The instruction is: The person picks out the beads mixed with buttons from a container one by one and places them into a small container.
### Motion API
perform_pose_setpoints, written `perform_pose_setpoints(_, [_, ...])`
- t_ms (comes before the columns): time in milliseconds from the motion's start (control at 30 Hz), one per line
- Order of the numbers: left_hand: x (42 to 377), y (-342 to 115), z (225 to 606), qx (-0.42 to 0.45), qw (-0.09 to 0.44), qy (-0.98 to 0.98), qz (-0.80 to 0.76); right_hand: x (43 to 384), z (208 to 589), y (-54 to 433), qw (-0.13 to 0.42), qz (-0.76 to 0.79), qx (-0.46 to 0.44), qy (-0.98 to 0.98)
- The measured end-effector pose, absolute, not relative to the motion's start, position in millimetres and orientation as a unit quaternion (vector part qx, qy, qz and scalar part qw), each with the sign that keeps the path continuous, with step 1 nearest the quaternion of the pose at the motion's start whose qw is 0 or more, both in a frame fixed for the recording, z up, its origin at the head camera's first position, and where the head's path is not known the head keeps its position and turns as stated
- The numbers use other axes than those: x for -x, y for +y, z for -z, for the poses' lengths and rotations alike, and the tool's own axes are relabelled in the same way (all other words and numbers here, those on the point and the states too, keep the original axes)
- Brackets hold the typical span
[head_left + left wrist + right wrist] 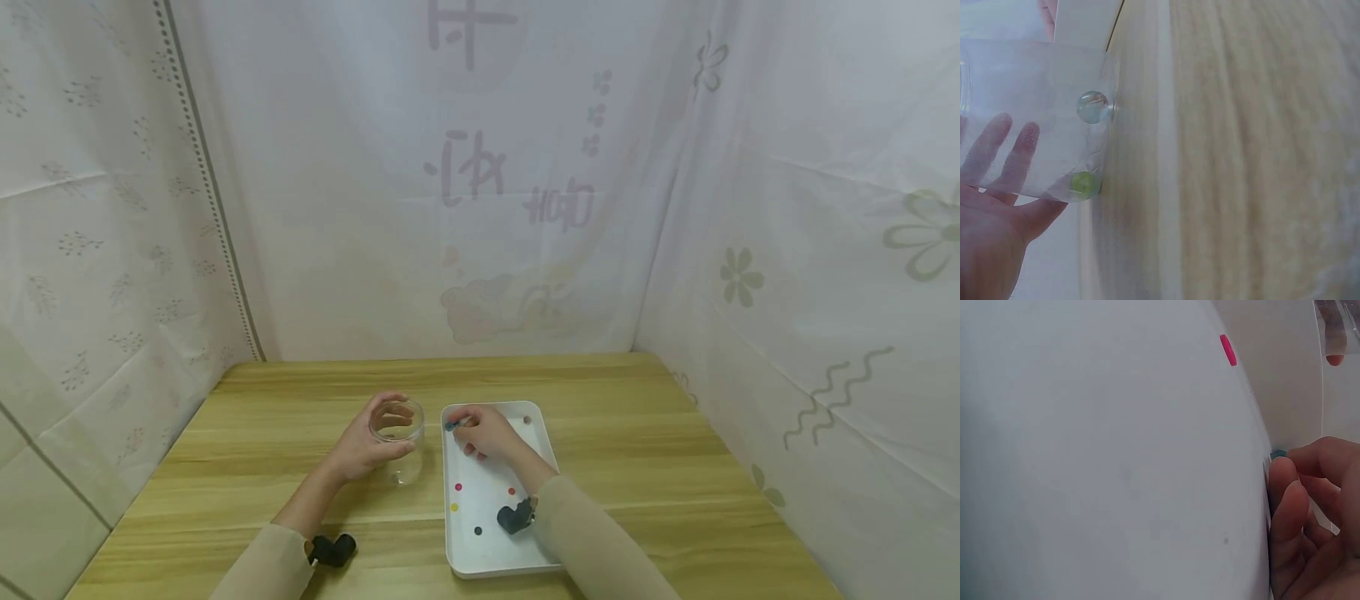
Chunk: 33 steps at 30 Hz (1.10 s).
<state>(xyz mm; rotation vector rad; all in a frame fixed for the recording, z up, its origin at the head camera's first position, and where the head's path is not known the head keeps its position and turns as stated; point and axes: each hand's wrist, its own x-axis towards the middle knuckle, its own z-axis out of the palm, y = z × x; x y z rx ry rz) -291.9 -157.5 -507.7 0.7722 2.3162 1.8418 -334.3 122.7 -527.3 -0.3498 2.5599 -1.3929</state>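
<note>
Left hand [367, 443] grips a clear, round plastic-looking jar [412, 468], fingers around its side. Clear glassy marble [1092, 107] and green marble [1083, 185] sit at jar bottom; jar mouth cut off in left wrist view. Right hand [487, 433], fingers curled, touches small teal piece [1278, 454] at far left corner of white rectangular tray [487, 500]; piece mostly hidden, can't tell if pinched. Pink-red disc [458, 487], yellow disc [454, 507], dark disc [478, 531] lie in tray. Jar and tray on wood-grain desk [637, 450].
</note>
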Motion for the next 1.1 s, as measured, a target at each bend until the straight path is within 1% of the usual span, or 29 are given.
perform_pose_setpoints(500, [292.2, -158.1, 508.8, -0.258, 0.035, 0.756, -0.600, 330.9, 523.6, 121.6, 0.110, 0.472, 0.124, 0.866])
perform_pose_setpoints(767, [291.8, -157.5, 508.0, -0.260, 0.038, 0.755, -0.600, 331.6, 526.5, 122.3, 0.105, 0.469, 0.132, 0.867])
perform_pose_setpoints(1100, [291.6, -156.7, 506.4, -0.258, 0.037, 0.757, -0.599, 328.8, 523.8, 122.3, 0.106, 0.440, 0.143, 0.880])
